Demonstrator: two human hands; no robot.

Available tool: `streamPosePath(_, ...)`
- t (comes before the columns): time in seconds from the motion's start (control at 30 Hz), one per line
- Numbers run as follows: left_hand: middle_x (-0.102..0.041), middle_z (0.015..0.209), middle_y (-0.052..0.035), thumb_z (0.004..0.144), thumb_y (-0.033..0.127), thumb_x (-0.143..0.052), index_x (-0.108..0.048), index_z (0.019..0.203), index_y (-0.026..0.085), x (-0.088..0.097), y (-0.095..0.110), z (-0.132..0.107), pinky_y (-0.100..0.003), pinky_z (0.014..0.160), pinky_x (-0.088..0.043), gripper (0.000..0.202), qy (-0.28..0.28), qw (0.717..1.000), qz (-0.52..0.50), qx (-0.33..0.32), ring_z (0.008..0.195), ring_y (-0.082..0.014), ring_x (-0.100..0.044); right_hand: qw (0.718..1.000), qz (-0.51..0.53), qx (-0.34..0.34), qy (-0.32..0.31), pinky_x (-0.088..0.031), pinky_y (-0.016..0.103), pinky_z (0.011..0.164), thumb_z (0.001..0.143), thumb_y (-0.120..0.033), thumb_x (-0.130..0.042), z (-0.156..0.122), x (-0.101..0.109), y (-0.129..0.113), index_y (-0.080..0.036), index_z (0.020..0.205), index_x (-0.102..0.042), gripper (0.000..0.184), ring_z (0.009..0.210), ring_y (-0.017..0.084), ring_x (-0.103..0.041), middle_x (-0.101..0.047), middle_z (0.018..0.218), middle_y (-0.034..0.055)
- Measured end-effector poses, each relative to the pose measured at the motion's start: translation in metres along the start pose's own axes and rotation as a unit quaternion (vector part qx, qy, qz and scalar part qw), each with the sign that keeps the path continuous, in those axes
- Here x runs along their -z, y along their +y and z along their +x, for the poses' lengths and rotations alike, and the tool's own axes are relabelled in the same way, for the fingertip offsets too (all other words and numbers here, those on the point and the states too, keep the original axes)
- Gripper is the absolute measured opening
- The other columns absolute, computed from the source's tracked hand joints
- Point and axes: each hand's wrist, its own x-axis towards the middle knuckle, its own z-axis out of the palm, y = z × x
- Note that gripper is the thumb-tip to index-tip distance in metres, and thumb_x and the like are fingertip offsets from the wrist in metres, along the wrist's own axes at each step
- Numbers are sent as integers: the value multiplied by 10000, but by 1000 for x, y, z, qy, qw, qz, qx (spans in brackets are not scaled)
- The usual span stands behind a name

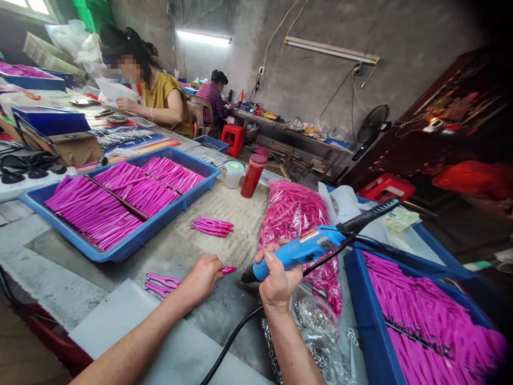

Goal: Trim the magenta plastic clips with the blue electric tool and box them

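The pink tool [228, 270], lower centre of the frame, sits pinched in the left hand [203, 278]; the right hand [279, 278] curls its fingers round the blue driver [295, 250], dark tip [249, 275] just beside. A loose pinch could let that tip skid.

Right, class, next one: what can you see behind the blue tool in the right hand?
Behind the blue tool is a clear bag of pink pieces. Whatever lies directly behind the tool and right hand is covered.
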Motion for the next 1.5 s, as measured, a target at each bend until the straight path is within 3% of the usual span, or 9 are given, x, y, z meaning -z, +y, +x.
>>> streamPosePath(0.4, -597, 861, -58, 840, 214, -444, -613, 771, 145, 0, 8, 1, -284, 798, -380, 195, -40, 997, 46, 39, 882, -198, -513, 999, -3, 0, -39, -415, 225, 462, 639, -246, -615, 2, -30, 15, -143, 907, -392, 364, 449, 101, -513, -500, 626, -43)
streamPosePath(1.07, -597, 884, -65, 849, 198, -424, -619, 817, 145, -2, 7, 0, -297, 794, -374, 205, -42, 998, 36, 32, 891, -211, -500, 998, -15, -23, -49, -422, 237, 481, 643, -246, -612, -1, -30, 22, -147, 927, -367, 387, 451, 102, -512, -503, 629, -39)
streamPosePath(1.33, -587, 805, -68, 822, 173, -421, -612, 739, 150, -8, 3, 2, -296, 742, -355, 209, -10, 999, 21, 26, 823, -200, -494, 995, -42, 34, -81, -418, 227, 477, 662, -223, -584, -6, -33, 24, -150, 920, -389, 331, 466, 88, -494, -485, 628, -34)
streamPosePath(1.5, -570, 807, -67, 820, 132, -384, -613, 757, 150, -13, 2, 3, -287, 728, -343, 238, -10, 1000, 21, 16, 797, -189, -482, 991, -53, 42, -112, -418, 226, 447, 657, -206, -577, -9, -37, 28, -163, 809, -397, 240, 454, 86, -477, -466, 605, -33)
